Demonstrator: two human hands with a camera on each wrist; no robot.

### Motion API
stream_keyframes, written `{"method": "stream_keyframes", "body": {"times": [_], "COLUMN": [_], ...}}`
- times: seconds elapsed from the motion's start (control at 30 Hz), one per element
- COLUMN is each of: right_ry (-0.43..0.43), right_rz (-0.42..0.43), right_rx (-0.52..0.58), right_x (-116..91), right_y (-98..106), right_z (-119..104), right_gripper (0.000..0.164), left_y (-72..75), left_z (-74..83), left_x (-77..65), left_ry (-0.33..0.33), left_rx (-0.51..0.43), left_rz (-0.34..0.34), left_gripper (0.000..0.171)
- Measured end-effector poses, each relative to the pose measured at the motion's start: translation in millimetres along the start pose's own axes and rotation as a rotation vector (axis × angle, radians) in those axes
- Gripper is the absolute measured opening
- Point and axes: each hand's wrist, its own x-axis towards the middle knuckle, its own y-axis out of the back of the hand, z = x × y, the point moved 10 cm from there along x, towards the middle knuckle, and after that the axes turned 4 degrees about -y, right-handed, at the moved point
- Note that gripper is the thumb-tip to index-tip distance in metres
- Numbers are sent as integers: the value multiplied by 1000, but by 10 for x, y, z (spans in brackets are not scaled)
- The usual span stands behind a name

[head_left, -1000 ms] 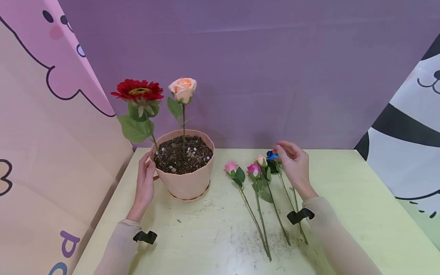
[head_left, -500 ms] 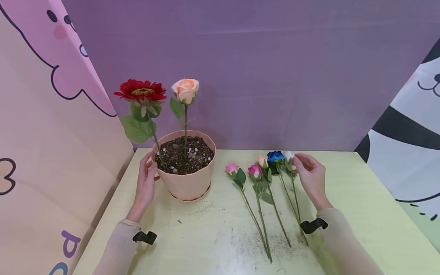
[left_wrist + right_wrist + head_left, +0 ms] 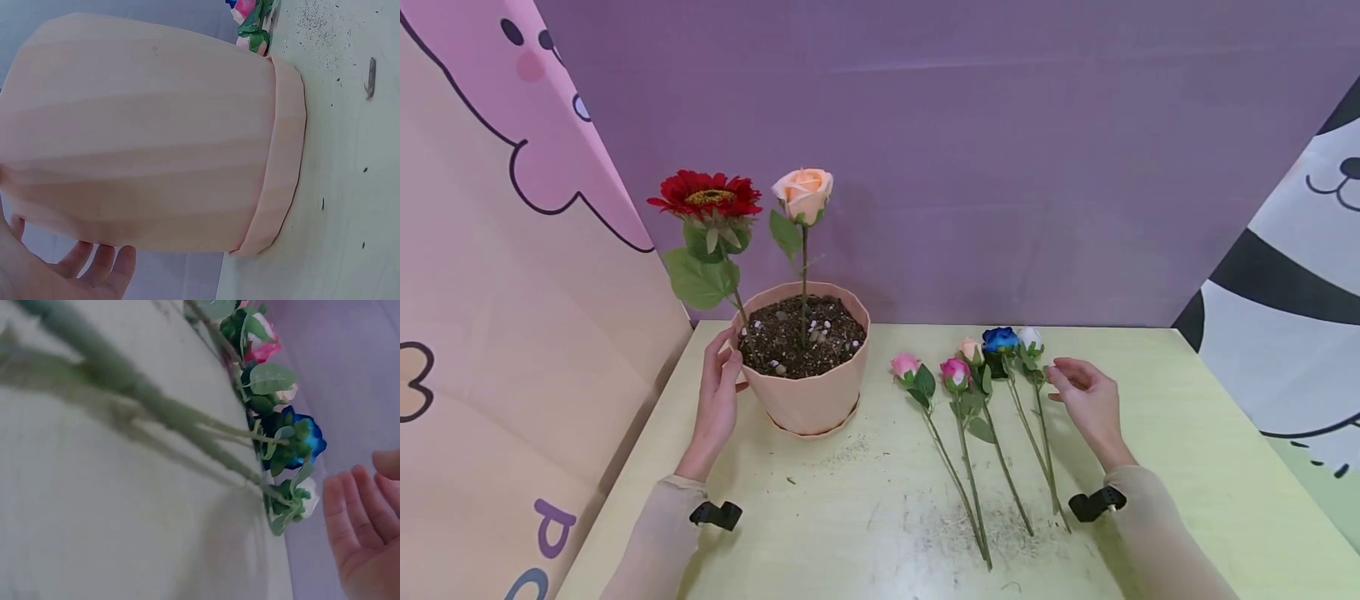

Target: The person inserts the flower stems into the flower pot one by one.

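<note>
A pink flowerpot filled with dark soil stands at the left. In it are a red daisy-like flower and a peach rose. My left hand rests against the pot's left side near the rim, with its fingers extending along the wall in the left wrist view. My right hand is just right of the white rose, fingers loosely bent and holding nothing. Beside that rose lies a blue rose. In the right wrist view, a gap shows between my right hand and the white rose.
Left of the blue rose lie a small peach rose, a magenta rose and a pink rose, stems toward me. Soil crumbs dot the pale table. A purple backdrop rises behind, with printed panels on both sides.
My right hand has moved from over the blue rose to the right and toward me, uncovering the blue and white roses. My left hand stays at the pot.
</note>
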Motion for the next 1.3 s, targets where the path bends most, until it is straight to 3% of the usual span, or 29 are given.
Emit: {"method": "stream_keyframes", "body": {"times": [0.27, 0.63, 1.03, 1.3], "right_ry": [-74, -137, -204, -206], "right_rz": [-102, -191, -235, -235], "right_rx": [-138, -170, -272, -267], "right_x": [-19, -26, -35, -13], "right_y": [-61, -156, -213, -220], "right_z": [192, 374, 401, 399], "right_gripper": [45, 46, 47, 45], "left_y": [4, 4, 2, 11], "left_z": [-17, -4, 10, -6], "left_x": [4, 5, -2, -4], "left_ry": [-6, -10, -30, -34], "left_rx": [0, 7, 3, 12], "left_rz": [3, 6, -2, -2], "left_gripper": [54, 53, 53, 52]}}
